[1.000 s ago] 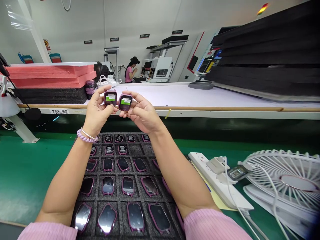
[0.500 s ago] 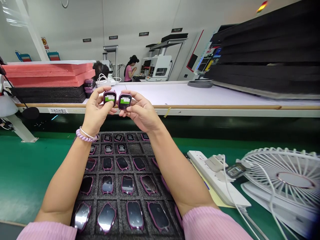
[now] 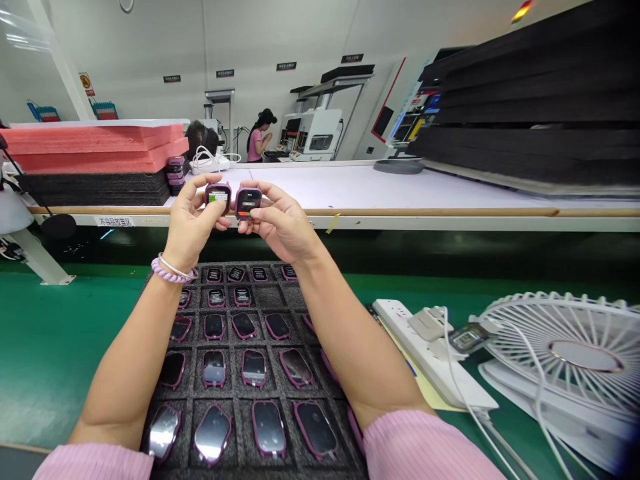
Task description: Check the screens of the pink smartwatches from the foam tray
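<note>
My left hand [image 3: 194, 217] is closed around a purple-framed smartwatch [image 3: 218, 193], its thumb over the lower part of a lit screen with green and white blocks. Beside it, my right hand [image 3: 280, 220] grips a second purple smartwatch [image 3: 248, 198]. That screen is dark with a small grey bar and a red and green strip near the bottom, where the thumb rests. Both watches are upright, facing me, in front of the shelf edge. Below my forearms lies a black foam tray [image 3: 235, 393] holding many more purple watch bodies in its compartments; my arms hide some of them.
A white power strip [image 3: 430, 353] with plugs and cables lies right of the tray, beside a white fan [image 3: 555, 347]. On the shelf [image 3: 320, 190] stand pink foam sheets [image 3: 95, 147] at left and stacked black trays [image 3: 530, 113] at right. A person [image 3: 257, 140] sits at machines behind.
The right-hand watch's screen has switched from green and white blocks to a dark page with a red and green strip. Both hands hold almost the same position.
</note>
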The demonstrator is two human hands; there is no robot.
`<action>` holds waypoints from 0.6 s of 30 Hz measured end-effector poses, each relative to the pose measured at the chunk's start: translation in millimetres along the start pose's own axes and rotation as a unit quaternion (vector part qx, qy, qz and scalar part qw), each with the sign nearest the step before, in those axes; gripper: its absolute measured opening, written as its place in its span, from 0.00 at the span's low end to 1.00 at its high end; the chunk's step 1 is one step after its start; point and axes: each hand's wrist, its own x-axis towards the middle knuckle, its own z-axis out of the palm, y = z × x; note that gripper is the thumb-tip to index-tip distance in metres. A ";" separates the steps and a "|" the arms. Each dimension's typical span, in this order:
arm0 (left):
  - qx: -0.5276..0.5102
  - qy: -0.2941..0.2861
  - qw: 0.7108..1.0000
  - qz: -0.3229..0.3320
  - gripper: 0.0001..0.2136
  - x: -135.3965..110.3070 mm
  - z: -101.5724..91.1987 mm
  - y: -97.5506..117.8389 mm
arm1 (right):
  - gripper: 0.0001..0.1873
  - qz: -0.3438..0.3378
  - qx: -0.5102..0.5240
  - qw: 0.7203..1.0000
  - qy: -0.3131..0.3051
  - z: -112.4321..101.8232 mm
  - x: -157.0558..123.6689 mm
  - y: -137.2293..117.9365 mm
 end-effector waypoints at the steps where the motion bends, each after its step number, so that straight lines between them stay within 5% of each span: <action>1: -0.003 0.000 1.000 -0.006 0.18 0.0 0.0 0.6 | 0.26 -0.001 0.002 1.000 0.000 0.1 0.0 0.1; 18: -0.026 -0.005 0.999 -0.031 0.18 2.5 1.1 -4.8 | 0.27 0.002 -0.020 1.000 0.022 -1.9 3.5 4.4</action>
